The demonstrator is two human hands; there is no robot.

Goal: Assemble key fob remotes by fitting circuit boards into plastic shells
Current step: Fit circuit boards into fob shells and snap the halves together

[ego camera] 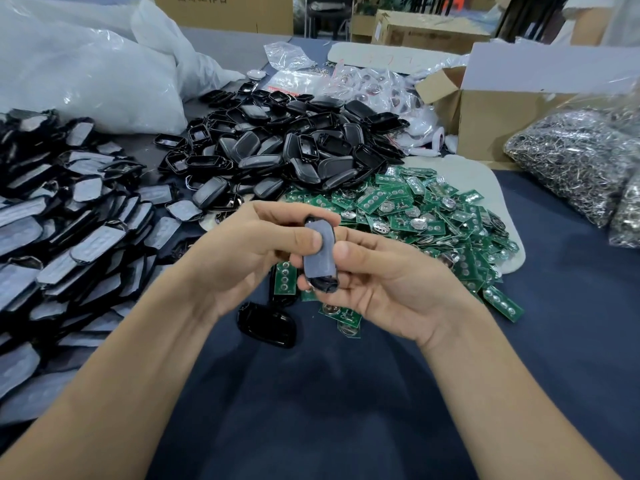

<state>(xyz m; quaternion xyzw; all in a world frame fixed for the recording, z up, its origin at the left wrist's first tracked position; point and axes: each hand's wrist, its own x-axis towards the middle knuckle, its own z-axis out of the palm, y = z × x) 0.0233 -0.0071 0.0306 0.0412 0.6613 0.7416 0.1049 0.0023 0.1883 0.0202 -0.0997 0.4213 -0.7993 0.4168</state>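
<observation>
Both hands hold one key fob (320, 252) above the blue table (311, 393); its face shows a grey film and its edges are black. My left hand (249, 247) pinches it from the left, thumb on the grey face. My right hand (377, 275) cups it from the right and below, thumb on its side. Under the hands lies a shell half with a green circuit board (285, 278) in it, and an empty black shell half (268, 323) lies nearer me. A heap of green circuit boards (426, 213) spreads to the right, and behind it a pile of black shells (294, 147).
Rows of film-covered fobs (69, 237) fill the left side. White plastic bags (86, 71) lie at the back left. A cardboard box (519, 109) and bags of metal rings (578, 161) stand at the right.
</observation>
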